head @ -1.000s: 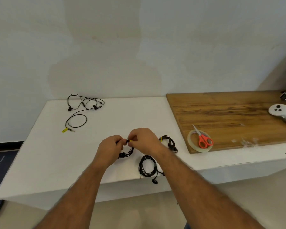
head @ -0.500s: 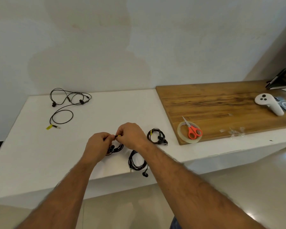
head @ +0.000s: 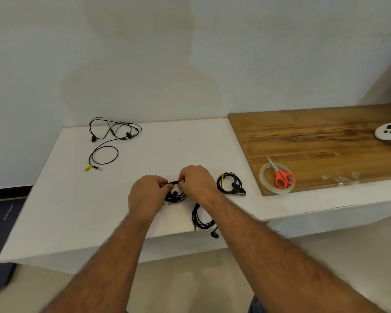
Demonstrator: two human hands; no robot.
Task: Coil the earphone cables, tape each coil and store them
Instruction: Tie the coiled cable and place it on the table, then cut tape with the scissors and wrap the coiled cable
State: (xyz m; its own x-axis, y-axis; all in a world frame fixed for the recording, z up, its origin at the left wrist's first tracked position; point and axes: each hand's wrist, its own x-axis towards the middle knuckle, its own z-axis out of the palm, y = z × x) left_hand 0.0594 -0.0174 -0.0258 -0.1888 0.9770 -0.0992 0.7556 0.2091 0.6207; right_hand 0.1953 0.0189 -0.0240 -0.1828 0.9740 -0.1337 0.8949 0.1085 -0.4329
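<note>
a coiled earphone cable (head: 175,196) is being pinched at its top strand by the left hand (head: 146,196) and the right hand (head: 198,180), just above the white table (head: 77,199); being light, limp and springy, it is best held across all loops
</note>
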